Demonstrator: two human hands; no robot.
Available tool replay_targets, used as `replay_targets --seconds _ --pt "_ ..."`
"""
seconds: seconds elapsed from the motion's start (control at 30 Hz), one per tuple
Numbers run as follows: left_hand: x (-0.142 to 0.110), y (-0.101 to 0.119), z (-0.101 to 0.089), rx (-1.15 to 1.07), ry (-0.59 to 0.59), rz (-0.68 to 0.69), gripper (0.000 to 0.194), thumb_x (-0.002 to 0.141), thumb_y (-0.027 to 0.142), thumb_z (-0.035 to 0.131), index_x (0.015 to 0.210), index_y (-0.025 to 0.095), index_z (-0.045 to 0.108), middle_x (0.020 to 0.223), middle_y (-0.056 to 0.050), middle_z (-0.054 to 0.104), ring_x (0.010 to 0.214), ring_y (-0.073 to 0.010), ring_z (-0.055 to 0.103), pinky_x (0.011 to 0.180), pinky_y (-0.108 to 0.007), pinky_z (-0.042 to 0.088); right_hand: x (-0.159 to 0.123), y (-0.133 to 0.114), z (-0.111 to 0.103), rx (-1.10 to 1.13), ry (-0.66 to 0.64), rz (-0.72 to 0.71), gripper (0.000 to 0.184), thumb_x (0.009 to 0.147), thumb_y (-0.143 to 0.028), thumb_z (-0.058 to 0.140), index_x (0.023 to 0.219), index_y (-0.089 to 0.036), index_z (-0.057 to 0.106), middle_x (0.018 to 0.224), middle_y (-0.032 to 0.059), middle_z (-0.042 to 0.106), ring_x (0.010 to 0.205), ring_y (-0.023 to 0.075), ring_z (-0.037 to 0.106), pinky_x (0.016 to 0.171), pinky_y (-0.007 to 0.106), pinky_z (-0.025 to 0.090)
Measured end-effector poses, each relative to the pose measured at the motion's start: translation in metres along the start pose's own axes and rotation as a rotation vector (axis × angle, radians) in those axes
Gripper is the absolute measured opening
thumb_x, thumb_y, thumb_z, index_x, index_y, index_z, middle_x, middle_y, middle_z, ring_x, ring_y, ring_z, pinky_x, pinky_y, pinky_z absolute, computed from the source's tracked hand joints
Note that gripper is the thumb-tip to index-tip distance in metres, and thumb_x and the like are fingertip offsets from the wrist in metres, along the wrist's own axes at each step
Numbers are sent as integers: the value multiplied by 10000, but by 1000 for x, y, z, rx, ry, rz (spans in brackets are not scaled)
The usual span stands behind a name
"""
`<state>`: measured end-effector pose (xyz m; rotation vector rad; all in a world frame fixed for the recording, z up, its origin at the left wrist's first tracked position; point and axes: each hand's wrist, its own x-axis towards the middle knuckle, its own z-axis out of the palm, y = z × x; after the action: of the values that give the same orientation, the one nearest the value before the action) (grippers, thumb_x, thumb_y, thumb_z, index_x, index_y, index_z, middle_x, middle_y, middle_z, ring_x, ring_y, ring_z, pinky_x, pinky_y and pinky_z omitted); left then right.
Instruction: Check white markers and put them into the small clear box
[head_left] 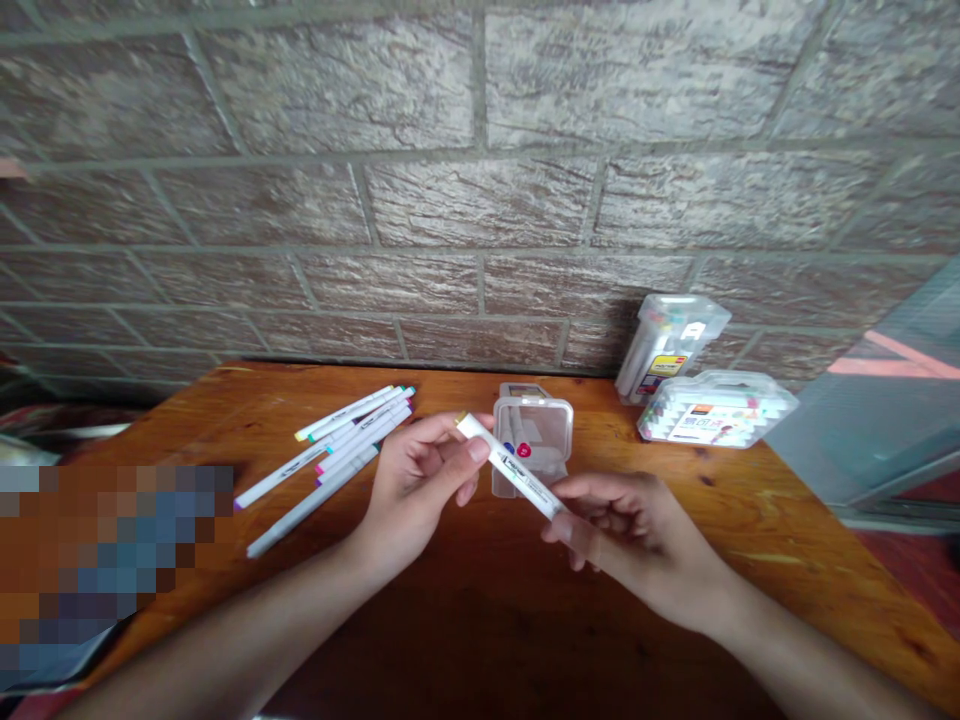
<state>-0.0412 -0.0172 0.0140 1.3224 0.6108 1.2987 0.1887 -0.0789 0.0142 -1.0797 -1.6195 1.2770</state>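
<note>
Between my two hands is a white marker (517,472) with dark print along its barrel and a yellowish end. My left hand (427,475) pinches it near the yellowish end, thumb on top. At the lower end, the thumb and fingers of my right hand (634,535) grip it. Just behind the marker, a clear plastic case (559,425) lies on the table, with a few markers inside showing blue and red ends; the held marker hides part of it. Left of my left hand lies a loose pile of white markers (349,435) with coloured ends.
A tall clear case of markers (667,350) stands at the back right against the brick wall (540,200). In front of it is a wider clear case (716,412) with a printed label. A blurred-out patch (112,570) covers the left side of the wooden table (465,640).
</note>
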Motion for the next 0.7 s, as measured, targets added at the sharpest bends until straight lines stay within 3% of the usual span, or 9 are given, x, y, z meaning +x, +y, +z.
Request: replay_targets --seconds 0.23,0.5,0.7 --pt "1 1 -1 -73 19 9 144 925 298 803 1001 179 777 690 26 621 507 -73 508 507 -216 374 2 2 2 -3 -7 4 224 964 -383 763 1019 -169 799 758 16 677 607 112 591 558 219 515" --pt "-1 -2 -6 -59 -11 24 147 923 293 805 963 181 719 603 39 592 525 -91 523 537 -215 388 5 -3 -3 108 208 -94 195 913 -342 822 1002 -174 780 792 34 751 542 94 622 491 188 528" --pt "-2 -3 -7 -35 10 38 168 908 318 820 984 186 749 632 33 590 521 -99 510 525 -233 382 5 -1 -2 62 100 -85 191 937 -350 792 985 -167 762 781 27 726 593 111 607 525 211 497"
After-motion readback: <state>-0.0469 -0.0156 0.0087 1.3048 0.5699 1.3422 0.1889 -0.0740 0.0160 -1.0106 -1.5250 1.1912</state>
